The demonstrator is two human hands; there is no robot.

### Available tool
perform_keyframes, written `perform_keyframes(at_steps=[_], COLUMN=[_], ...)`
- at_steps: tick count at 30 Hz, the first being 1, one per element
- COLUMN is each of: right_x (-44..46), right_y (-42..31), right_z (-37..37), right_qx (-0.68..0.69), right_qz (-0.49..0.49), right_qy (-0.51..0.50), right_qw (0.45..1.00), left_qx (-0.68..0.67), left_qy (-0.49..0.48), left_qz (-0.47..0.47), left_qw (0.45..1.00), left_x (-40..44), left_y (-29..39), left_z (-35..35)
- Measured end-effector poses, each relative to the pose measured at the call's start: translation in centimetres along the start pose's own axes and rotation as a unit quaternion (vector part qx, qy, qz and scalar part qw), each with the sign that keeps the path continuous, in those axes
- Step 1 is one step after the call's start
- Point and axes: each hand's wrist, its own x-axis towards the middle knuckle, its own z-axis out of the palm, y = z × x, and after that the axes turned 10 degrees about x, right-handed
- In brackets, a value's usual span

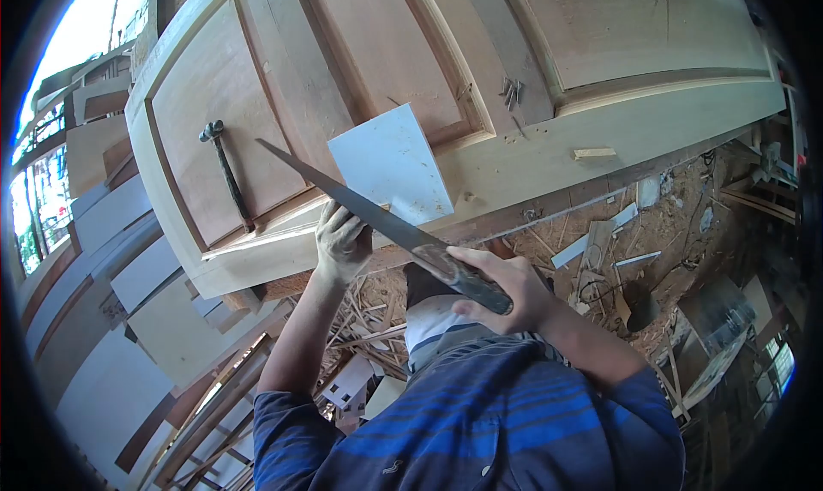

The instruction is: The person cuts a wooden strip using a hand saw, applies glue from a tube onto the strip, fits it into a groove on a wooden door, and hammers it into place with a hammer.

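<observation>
My right hand (506, 287) is wrapped round the dark, worn handle of a handsaw (360, 201). Its long blade slants up and left over the wooden door panel (343, 54). Just below the blade, at the door's near edge, is my left hand (345, 240) with its fingers curled in. What those fingers hold, if anything, is hidden. A white square board (394, 161) lies on the door behind the blade, partly covered by it. To the left, a hammer (225, 169) with a dark handle rests on the door.
Several nails (512, 92) lie in a small pile on the door. A short wood offcut (594, 154) sits near its edge. Stacked boards (129, 319) stand at the left. Wood scraps and shavings (549, 234) litter the floor below, with a white strip (593, 235) among them.
</observation>
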Motion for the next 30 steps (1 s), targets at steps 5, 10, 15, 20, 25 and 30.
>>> perform_keyframes(at_steps=[5, 10, 15, 20, 25, 30], right_x=[-1.3, -1.7, 0.1, -3.4, 1.2, -3.3], right_y=[0.0, 0.1, 0.4, 0.7, 0.8, 0.4], right_z=[-0.7, -0.5, 1.4, 0.1, 2.6, 1.3], right_qx=[-0.009, -0.024, -0.006, -0.019, -0.019, -0.012], right_qz=[0.005, 0.010, -0.025, -0.017, -0.028, 0.006], right_qy=[0.003, -0.005, 0.032, 0.029, 0.050, 0.054], right_qw=[1.000, 1.000, 0.999, 0.999, 0.998, 0.998], left_qx=[-0.002, -0.003, 0.015, -0.008, -0.002, 0.000], left_qy=[0.007, 0.001, 0.003, -0.004, -0.004, -0.006], left_qz=[-0.017, -0.015, -0.013, -0.020, -0.001, -0.012], left_qw=[1.000, 1.000, 1.000, 1.000, 1.000, 1.000], left_x=[-0.7, -0.1, 0.4, 0.2, 0.8, 0.2], left_y=[-0.1, 0.3, 0.7, 0.3, 0.4, 0.4], left_z=[0.5, 0.3, -0.2, 0.0, -0.4, 0.1])
